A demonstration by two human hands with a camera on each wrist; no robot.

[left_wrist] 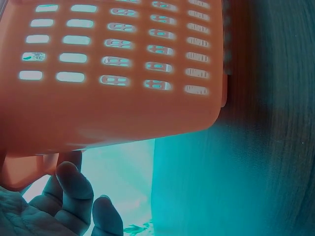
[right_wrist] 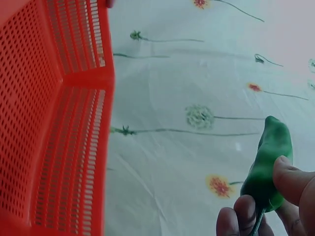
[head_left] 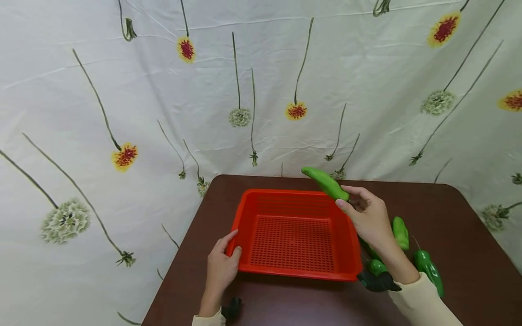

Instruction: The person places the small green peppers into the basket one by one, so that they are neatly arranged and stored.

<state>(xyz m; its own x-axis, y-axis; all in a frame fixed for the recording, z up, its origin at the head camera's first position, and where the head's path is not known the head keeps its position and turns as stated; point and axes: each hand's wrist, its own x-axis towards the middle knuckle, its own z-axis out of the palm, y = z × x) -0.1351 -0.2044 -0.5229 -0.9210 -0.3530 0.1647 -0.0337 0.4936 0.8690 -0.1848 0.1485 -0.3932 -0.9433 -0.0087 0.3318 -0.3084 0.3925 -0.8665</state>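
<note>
A long green pepper point(head_left: 325, 182) is pinched by its stem end between the thumb and fingers of my right hand point(head_left: 372, 220), raised over the right back corner of a red basket point(head_left: 293, 270). The right wrist view shows the same pepper point(right_wrist: 269, 162) beside the basket point(right_wrist: 96, 147), apart from it. My left hand point(head_left: 222, 265) grips the basket's left rim, thumb inside. From below, the left wrist view has the basket's wall point(left_wrist: 123, 118) with curled fingers of my left hand point(left_wrist: 74, 196) at its rim. Nothing lies in the basket.
Right of the basket on the dark brown table point(head_left: 461, 226) lie several green peppers, among them a light one point(head_left: 400, 233), a dark glossy one point(head_left: 429, 271) and a rounded one point(head_left: 376, 267) partly behind the right wrist. A flowered cloth point(head_left: 269, 90) hangs behind the table.
</note>
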